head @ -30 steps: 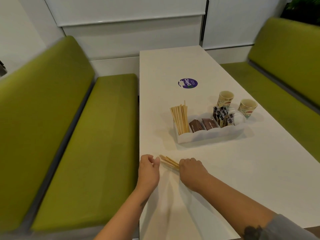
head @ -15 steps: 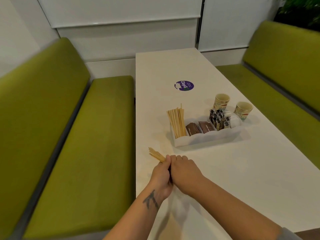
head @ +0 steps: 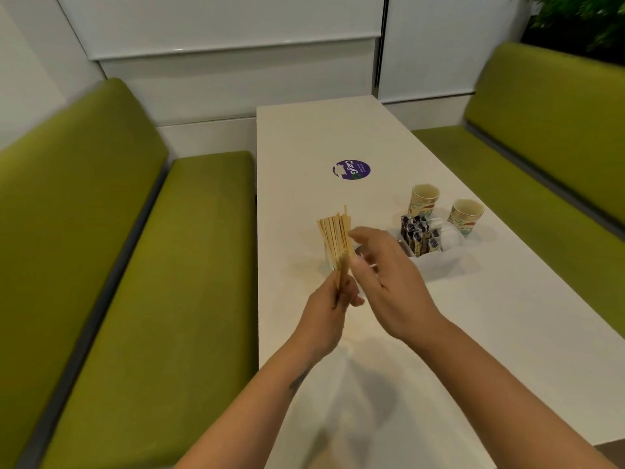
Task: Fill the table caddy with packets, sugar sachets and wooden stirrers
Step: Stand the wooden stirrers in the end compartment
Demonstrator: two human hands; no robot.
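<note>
1. Left hand [head: 329, 299] has its grip clenched round a small bundle of wooden stirrers [head: 342, 272], fingers curled about the lower part, lifted clear of the surface [head: 304, 137].
2. Right hand [head: 389, 275] has a released grip: fingers fairly straight, held just beside the bundle's upper end. Whether they touch the sticks I cannot tell, as motion blur smears the spot.
3. Held stirrers stand nearly upright, long axis pointing up and slightly away from the person.
4. Caddy [head: 439, 262] sits straight ahead on the surface, mostly hidden behind both hands. Its left compartment already carries a fan of stirrers [head: 333, 231] leaning on end; dark packets [head: 417, 236] stand in a compartment to the right.
5. Deciding relation: the stirrer compartment lies directly beyond the held bundle, near it, and the two sets of sticks run almost parallel. My judgement is that the left hand, being nearer, need only carry the bundle forward and lower it in beside the others.
6. Two paper cups [head: 424, 198] stand behind the caddy, clear of that path.
</note>
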